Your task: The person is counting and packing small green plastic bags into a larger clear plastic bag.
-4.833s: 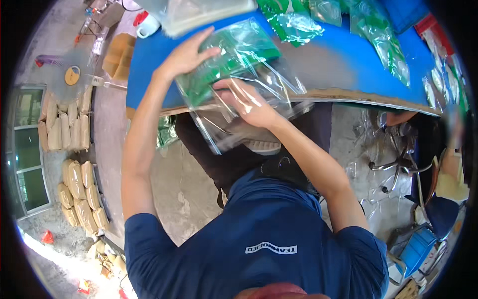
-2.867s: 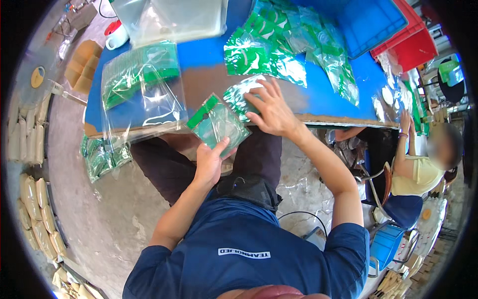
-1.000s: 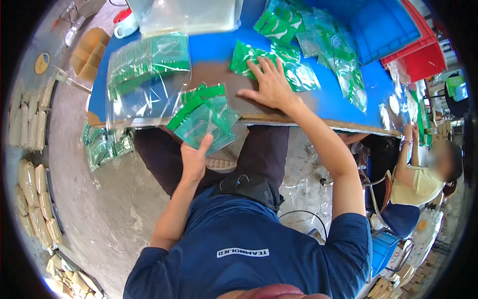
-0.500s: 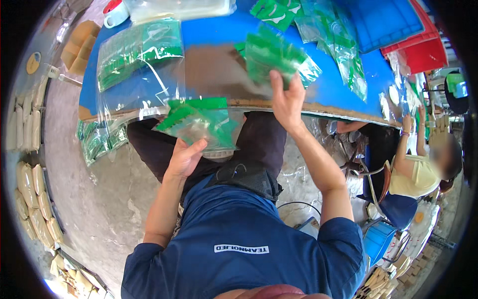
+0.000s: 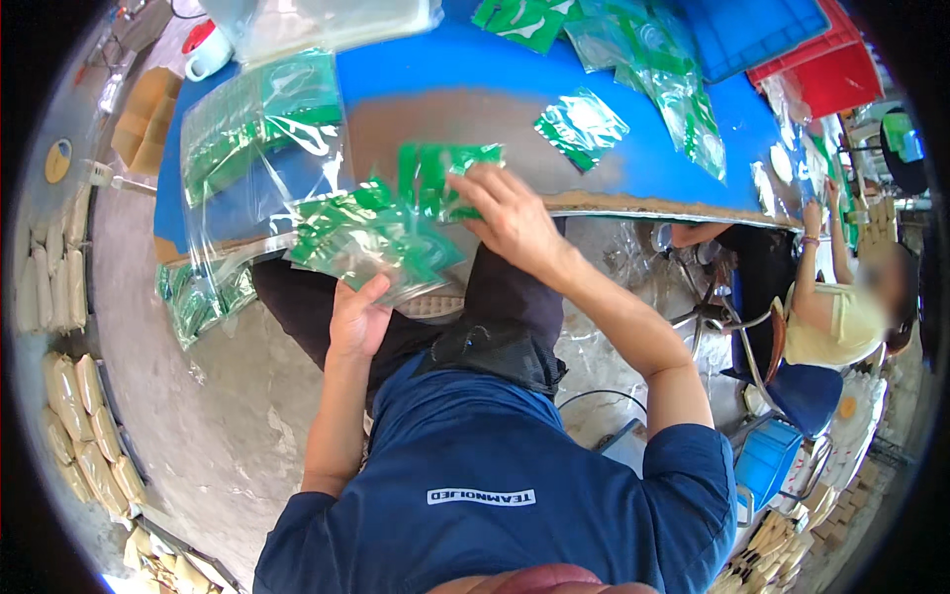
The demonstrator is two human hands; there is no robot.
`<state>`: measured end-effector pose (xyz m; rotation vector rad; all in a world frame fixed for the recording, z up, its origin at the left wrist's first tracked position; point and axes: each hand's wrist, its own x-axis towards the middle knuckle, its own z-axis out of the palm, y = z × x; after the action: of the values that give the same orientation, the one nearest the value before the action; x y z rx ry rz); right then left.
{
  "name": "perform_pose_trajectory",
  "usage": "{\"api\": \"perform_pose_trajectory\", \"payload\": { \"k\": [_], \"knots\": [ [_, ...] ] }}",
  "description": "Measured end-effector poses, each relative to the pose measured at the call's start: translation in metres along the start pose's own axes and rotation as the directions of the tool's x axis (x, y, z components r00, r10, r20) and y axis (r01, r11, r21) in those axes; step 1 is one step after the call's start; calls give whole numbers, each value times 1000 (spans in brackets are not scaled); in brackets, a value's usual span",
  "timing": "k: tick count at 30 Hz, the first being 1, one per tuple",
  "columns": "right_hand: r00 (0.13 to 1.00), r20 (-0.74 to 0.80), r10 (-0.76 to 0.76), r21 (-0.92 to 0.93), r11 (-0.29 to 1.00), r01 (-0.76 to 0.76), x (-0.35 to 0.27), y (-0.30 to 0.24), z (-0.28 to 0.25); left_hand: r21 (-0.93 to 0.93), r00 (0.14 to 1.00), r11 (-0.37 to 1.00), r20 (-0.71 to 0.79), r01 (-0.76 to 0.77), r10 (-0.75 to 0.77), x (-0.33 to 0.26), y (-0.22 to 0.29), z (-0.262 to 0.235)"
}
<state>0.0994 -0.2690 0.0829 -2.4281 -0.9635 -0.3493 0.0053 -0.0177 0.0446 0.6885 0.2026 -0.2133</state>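
My left hand (image 5: 361, 315) is closed on several clear plastic packets with green card (image 5: 381, 243), fanned out over my lap at the table's front edge. Just above them, my right hand (image 5: 510, 218) pinches another green packet (image 5: 426, 176), slightly blurred, beside the top of the fanned ones. To its right a single packet (image 5: 582, 129) lies on the blue table. On the left of the table a large clear bag (image 5: 262, 129) holds a row of green packets, and its loose end hangs over the front edge.
More green packets (image 5: 663, 89) lie at the back right near a blue tray (image 5: 757, 35) and a red crate (image 5: 841, 79). A white mug (image 5: 206, 54) stands at the far left. Another person (image 5: 826, 322) sits at the right. Several packets (image 5: 203, 297) hang below the table's left front.
My right hand has moved left and down with a green packet, toward the packets in my left hand. One packet now shows on the table where my right hand was.
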Motion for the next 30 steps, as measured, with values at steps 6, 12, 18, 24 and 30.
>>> {"api": "perform_pose_trajectory", "payload": {
  "k": [6,12,18,24,30],
  "knots": [
    [790,308,531,730,401,-554,-7,-36,-2,-53,991,990,-6,132,-132,17,-29,25],
    [955,-102,279,6,960,-280,-2,89,-82,-28,977,977,32,213,-212,18,-35,33],
    [911,166,378,-323,894,-312,1,85,-64,-179,943,926,38,333,-332,17,-49,33],
    [971,202,130,84,985,-150,59,67,-29,-165,976,973,-118,162,-183,23,-52,58],
    [945,-9,328,-371,876,-308,102,199,-25,-58,986,987,-65,147,-151,16,-44,47]
  ]
}}
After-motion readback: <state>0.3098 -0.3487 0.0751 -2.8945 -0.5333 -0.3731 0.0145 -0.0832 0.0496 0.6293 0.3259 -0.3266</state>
